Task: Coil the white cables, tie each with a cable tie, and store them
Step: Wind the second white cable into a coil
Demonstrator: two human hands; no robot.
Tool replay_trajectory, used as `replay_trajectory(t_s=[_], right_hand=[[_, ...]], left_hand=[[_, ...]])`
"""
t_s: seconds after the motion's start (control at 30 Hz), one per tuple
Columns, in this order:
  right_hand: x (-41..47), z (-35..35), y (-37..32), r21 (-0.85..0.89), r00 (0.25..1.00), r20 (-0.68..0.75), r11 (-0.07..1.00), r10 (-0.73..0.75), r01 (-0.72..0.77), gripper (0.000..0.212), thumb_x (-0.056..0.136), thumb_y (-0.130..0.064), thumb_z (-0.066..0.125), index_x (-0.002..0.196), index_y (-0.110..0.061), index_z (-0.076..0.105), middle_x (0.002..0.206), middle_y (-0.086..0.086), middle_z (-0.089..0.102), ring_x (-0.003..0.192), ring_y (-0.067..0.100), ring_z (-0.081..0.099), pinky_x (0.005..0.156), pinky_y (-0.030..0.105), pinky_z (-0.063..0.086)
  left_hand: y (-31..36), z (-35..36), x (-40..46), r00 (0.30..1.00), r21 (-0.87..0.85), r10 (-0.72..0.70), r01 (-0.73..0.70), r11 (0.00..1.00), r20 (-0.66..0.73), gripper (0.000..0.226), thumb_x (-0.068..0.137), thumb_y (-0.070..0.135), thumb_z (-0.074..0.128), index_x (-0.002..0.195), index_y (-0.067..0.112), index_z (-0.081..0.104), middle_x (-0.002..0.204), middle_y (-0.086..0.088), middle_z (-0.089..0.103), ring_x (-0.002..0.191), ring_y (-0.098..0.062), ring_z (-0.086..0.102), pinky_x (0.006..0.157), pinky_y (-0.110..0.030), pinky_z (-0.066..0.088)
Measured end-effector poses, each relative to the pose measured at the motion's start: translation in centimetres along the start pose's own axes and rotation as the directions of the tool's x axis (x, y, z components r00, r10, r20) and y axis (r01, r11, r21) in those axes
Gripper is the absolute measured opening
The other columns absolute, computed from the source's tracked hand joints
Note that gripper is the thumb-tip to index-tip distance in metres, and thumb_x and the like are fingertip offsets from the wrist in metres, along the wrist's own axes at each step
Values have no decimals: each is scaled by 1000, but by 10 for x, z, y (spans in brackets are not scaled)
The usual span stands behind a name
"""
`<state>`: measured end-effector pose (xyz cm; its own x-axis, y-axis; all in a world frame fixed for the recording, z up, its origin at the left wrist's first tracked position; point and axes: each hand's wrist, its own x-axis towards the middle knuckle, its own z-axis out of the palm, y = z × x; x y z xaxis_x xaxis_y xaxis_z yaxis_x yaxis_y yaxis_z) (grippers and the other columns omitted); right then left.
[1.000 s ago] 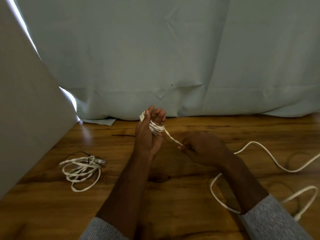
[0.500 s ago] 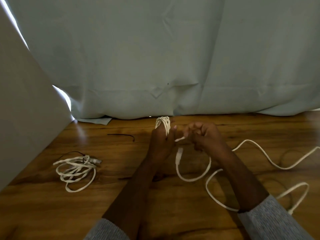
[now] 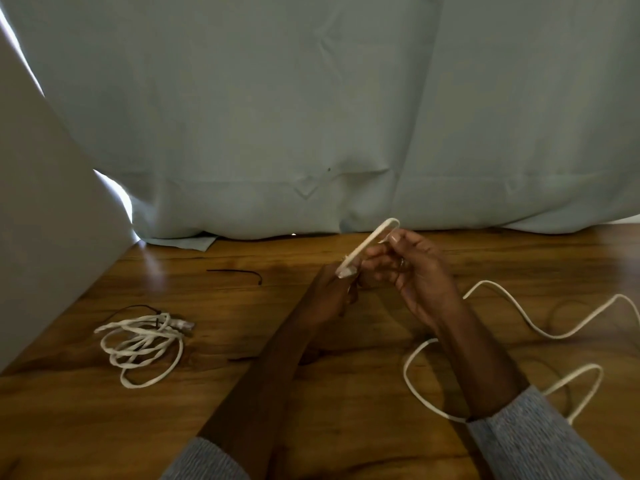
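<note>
L hand (image 3: 332, 289) and R hand (image 3: 412, 271) meet mid-frame above wood table (image 3: 311, 427), both pinching one white cable (image 3: 370, 242): short bent loop sticks up at 12 o'clock, rest trails to 4 o'clock in loose curves. Coiled white cable (image 3: 142, 344) w/ black tie lies at 9 o'clock, well apart. Loose black cable tie (image 3: 239, 271) at 10 o'clock. Pale curtain (image 3: 329, 116) behind. Forearms angled inward, grey sleeves (image 3: 533, 441) at bottom.
</note>
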<state>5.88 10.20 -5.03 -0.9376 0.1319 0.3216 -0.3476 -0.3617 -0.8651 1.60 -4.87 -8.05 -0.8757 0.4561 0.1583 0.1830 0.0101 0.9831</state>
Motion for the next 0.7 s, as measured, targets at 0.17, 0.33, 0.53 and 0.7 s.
replay_trajectory(t_s=[0.17,0.33,0.53,0.7], right_hand=[[7,-9,10,-422,924,-318,904,-213,63,20,95,-25,68,85,-9,73,52,-7,53,44,7,41,42,21,32],[7,-8,9,-283,929,-354,959,-106,1,19,95,-29,68,83,-14,66,62,-2,56,52,10,48,45,26,37],[12,-16,10,-240,963,-231,968,-137,80,8,97,-10,62,102,-15,59,71,5,61,50,16,47,45,27,38],[7,-32,9,-589,957,85,761,-277,273,25,94,-25,56,108,-14,73,92,-9,61,82,13,57,69,27,46]], left_hand=[[8,4,-10,977,57,-41,30,998,207,41,105,44,40,85,10,53,57,5,42,48,-7,36,48,-26,30],[14,7,-15,933,-149,-85,145,978,349,43,104,45,41,78,12,48,57,-3,39,48,-16,38,50,-31,48],[9,3,-14,874,-356,-53,251,900,482,46,100,53,36,72,18,45,42,3,35,29,-10,28,47,-26,41],[7,-8,-6,807,-562,57,358,746,588,48,100,52,34,70,18,47,37,8,36,25,-4,30,41,-22,38]])
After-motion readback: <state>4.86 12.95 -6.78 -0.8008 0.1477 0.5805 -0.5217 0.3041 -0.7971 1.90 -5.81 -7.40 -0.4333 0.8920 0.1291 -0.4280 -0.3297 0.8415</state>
